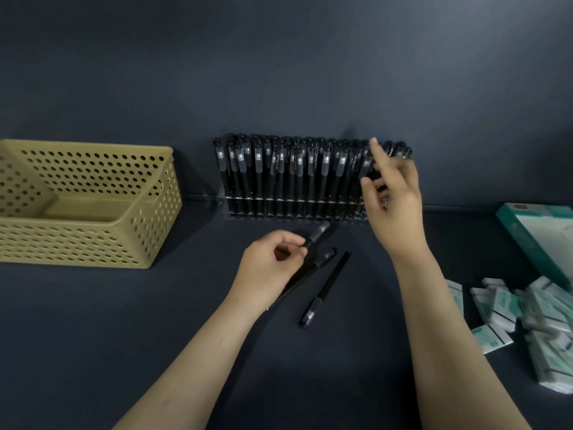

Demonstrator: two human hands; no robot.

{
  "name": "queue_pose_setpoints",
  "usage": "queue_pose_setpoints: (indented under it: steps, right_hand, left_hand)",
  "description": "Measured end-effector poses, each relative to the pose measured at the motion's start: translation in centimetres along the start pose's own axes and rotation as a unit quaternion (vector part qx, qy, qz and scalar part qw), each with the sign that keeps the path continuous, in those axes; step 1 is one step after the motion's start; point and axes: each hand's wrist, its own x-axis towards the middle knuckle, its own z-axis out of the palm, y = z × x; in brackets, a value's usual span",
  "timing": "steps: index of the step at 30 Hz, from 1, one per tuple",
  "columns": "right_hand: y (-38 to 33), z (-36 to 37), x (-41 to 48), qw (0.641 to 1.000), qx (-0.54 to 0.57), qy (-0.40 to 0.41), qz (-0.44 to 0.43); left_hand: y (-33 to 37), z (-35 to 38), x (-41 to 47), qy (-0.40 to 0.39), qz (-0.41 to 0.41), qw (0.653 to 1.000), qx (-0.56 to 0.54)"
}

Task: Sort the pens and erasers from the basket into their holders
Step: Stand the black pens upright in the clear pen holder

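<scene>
Head view: the left hand is curled round a black pen above the table. 2 more pens lie just beside it. The right hand, blurred and with fingers spread, is raised before the pen holder. The basket sits left, the erasers right.

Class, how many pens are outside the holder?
3 pens: one in the left hand, one on the table under that hand, one lying to its right. The blurred right hand may hide another.
</scene>
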Motion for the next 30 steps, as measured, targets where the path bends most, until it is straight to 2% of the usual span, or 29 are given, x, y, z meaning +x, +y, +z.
queue_pose_setpoints:
  steps: [2,4,6,10,12,14,18,21,25,28,30]
  right_hand:
    - [-0.8,-0.2,-0.1,1.0,0.005,0.024,-0.002]
    - [-1.7,-0.5,0.0,0.998,0.061,0.026,0.021]
    - [-2.3,-0.8,0.1,0.987,0.139,-0.03,0.076]
    - [-2.8,-1.1,-0.3,0.942,0.226,-0.19,0.162]
    - [-2.8,-0.9,-0.3,0.925,0.251,-0.23,0.17]
    - [-2.9,-0.7,-0.3,0.92,0.267,-0.233,0.168]
    - [-2.8,-0.7,-0.1,0.932,0.283,-0.156,0.164]
    - [-2.3,-1.5,0.4,0.947,0.287,-0.001,0.142]
    - [-1.6,-3.0,0.7,0.949,0.245,0.167,0.109]
    - [-1.6,-3.4,0.6,0.954,0.19,0.217,0.081]
    - [-1.7,-3.4,0.6,0.957,0.165,0.231,0.067]
  left_hand:
    - [0.3,-0.1,-0.1,0.018,-0.02,0.996,-0.081]
    - [0.6,-0.2,-0.1,0.028,-0.041,0.986,-0.157]
    - [0.8,-0.3,-0.2,0.029,-0.055,0.977,-0.204]
    - [1.2,-0.2,-0.2,0.021,-0.048,0.968,-0.247]
    - [1.3,0.0,-0.3,0.015,-0.037,0.966,-0.254]
    - [1.3,0.1,-0.3,0.006,-0.031,0.967,-0.254]
    - [1.0,0.2,-0.2,-0.002,-0.012,0.981,-0.193]
    - [0.3,0.0,-0.1,0.0,0.018,1.0,-0.011]
    - [-0.4,0.1,-0.1,-0.056,0.035,0.982,0.175]
    - [-0.6,0.3,-0.1,-0.075,0.047,0.968,0.234]
    - [-0.8,0.3,-0.1,-0.072,0.056,0.968,0.232]
